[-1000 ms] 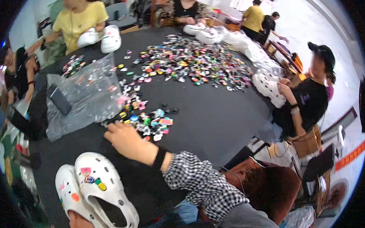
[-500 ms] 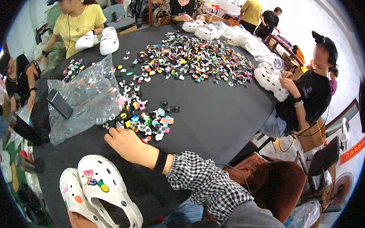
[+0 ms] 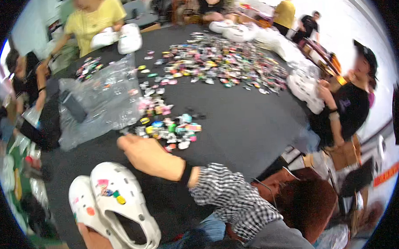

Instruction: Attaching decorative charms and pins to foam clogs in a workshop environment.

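Note:
A pair of white clogs (image 3: 125,197) with colourful shoe charms, among them a pineapple, stands tilted at the lower left. My left hand (image 3: 96,240) grips the left clog of the pair from below and from the side; most of its fingers are hidden. My right hand (image 3: 154,157), blurred by motion, is just in front of the near heap of shoe charms (image 3: 173,130). Its fingers look curled together and point left, and whatever may be between them is too blurred to make out.
A big pile of charms (image 3: 223,62) spreads over the far part of the black table (image 3: 243,123). A clear plastic bag (image 3: 104,101) with a dark box-like object (image 3: 72,106) is at the left. Other people handle white clogs (image 3: 304,91) round the edge.
The whole view has shifted, so most things appear further right and the picture is more blurred. My right hand still sits by the near charm heap, its fingers curled; the left keeps the clogs.

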Tool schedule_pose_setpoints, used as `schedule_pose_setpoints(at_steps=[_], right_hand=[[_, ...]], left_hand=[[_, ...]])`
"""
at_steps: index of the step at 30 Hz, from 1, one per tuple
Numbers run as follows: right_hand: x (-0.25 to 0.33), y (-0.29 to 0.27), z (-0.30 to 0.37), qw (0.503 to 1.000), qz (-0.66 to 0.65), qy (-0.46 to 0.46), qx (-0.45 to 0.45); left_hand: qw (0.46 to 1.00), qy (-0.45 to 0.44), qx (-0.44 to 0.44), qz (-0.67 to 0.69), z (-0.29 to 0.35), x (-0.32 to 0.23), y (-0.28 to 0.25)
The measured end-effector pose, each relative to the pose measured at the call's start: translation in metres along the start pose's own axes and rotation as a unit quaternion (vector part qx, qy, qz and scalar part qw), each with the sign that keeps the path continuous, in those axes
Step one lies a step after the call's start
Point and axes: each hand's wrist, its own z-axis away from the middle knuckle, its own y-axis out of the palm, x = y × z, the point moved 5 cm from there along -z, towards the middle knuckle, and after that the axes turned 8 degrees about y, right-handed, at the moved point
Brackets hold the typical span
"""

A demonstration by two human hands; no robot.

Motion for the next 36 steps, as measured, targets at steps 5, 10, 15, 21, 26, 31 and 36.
schedule_pose_setpoints(at_steps=[5, 10, 15, 21, 26, 31, 36], right_hand=[[0.004, 0.001, -0.008, 0.996, -0.036, 0.066, 0.047], [0.006, -0.006, -0.006, 0.979, -0.152, 0.114, 0.078], [0.012, -0.006, -0.004, 0.969, -0.211, 0.091, 0.093], [0.012, -0.004, -0.004, 0.969, -0.194, 0.1, 0.116], [0.018, -0.004, -0.001, 0.974, -0.144, 0.089, 0.152], [0.023, -0.003, -0.001, 0.985, -0.087, 0.04, 0.143], [0.023, -0.003, -0.001, 0.99, -0.071, -0.008, 0.123]], left_hand=[[0.857, 0.019, 0.028, -0.515, 0.014, -0.021, 0.021], [0.972, -0.096, -0.05, 0.21, 0.014, -0.022, 0.056], [0.942, -0.102, -0.074, 0.311, 0.013, -0.029, 0.066], [0.937, -0.101, -0.065, 0.328, 0.012, -0.031, 0.07], [0.936, -0.109, -0.071, 0.326, 0.013, -0.03, 0.07], [0.931, -0.108, -0.074, 0.341, 0.011, -0.029, 0.067], [0.948, -0.09, -0.013, 0.305, 0.02, -0.044, 0.065]])
